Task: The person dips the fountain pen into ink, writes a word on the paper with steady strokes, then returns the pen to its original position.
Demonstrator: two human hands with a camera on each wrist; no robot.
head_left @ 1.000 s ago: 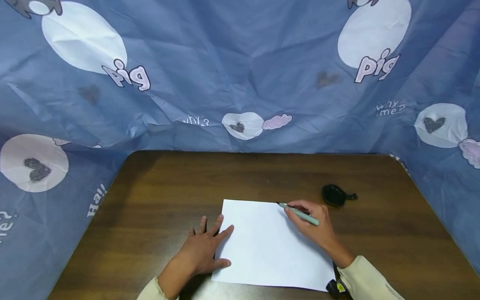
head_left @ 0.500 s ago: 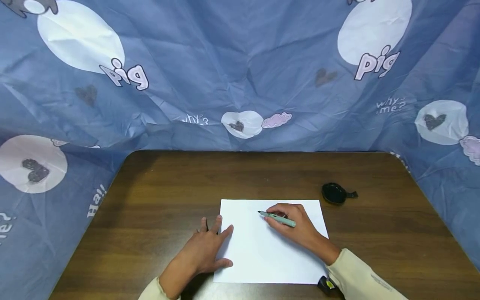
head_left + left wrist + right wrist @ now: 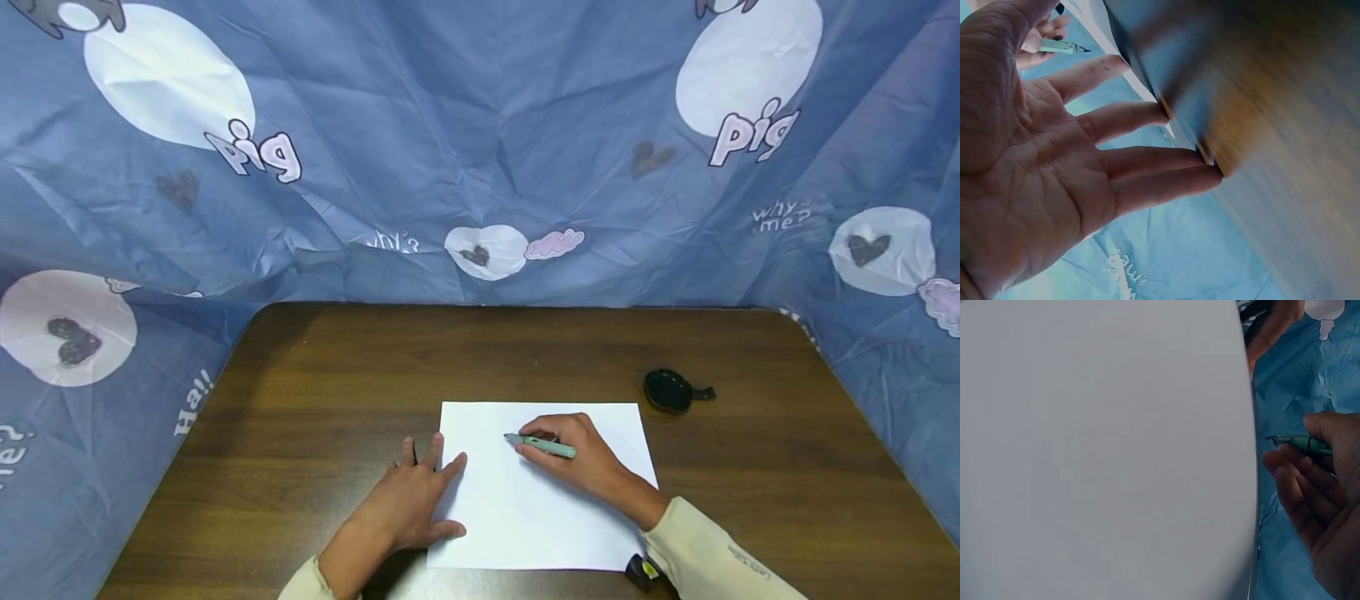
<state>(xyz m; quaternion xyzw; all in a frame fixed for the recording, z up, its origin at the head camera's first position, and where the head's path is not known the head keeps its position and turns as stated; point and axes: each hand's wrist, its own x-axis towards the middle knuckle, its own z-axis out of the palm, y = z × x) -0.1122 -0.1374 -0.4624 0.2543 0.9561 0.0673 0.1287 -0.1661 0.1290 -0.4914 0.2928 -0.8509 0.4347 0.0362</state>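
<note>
A blank white sheet of paper [image 3: 540, 521] lies on the wooden table. My right hand [image 3: 585, 458] pinches a slim green pen [image 3: 553, 447] between thumb and fingers, its dark pointed tip aimed left over the upper middle of the sheet. In the right wrist view, a small gap shows between the pen tip and the paper [image 3: 1116, 450]. With fingers spread, my left hand [image 3: 408, 500] rests at the sheet's left edge, thumb and index finger on the paper. The left wrist view shows the left hand's palm [image 3: 1041, 162] and straight fingers, fingertips down on the surface.
A small black pan-shaped dish [image 3: 669, 390] with a short handle sits on the table [image 3: 360, 350] beyond the sheet's right corner. A black strap piece with a yellow mark [image 3: 643, 572] is at the right wrist, over the paper's lower right corner. Blue printed cloth [image 3: 420, 150] hangs behind the table.
The right hand has carried the pen left and slightly toward me, from the sheet's top edge to over its upper middle. The sheet has shifted and straightened a little; the left hand stays nearly still.
</note>
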